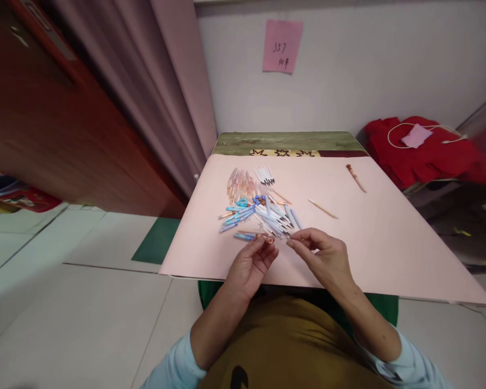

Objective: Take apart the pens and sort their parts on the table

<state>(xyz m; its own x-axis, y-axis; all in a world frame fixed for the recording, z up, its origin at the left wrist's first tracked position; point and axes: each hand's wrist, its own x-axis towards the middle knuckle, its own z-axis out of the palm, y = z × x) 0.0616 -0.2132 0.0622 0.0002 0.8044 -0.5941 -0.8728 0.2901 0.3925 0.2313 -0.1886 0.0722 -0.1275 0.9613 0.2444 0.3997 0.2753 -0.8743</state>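
Note:
My left hand (254, 263) is closed on a brownish pen barrel (269, 240), whose round end points toward my right hand. Just to the right, my right hand (323, 254) pinches thumb against forefinger; whatever lies between the fingertips is too small to make out. In front of both hands spreads a loose pile of blue pen barrels (238, 216), with white refills (281, 221) with dark tips on its right. Blue and brown caps (261, 200) lie at the top of the pile.
Behind the pile lie clear pinkish pen parts (241, 183) and a row of white refills (264, 175). A thin tan stick (323, 208) and a brown-topped pen (355, 178) rest farther right on the pink-covered table (389, 243). Red cloth (429, 156) sits beyond the right edge.

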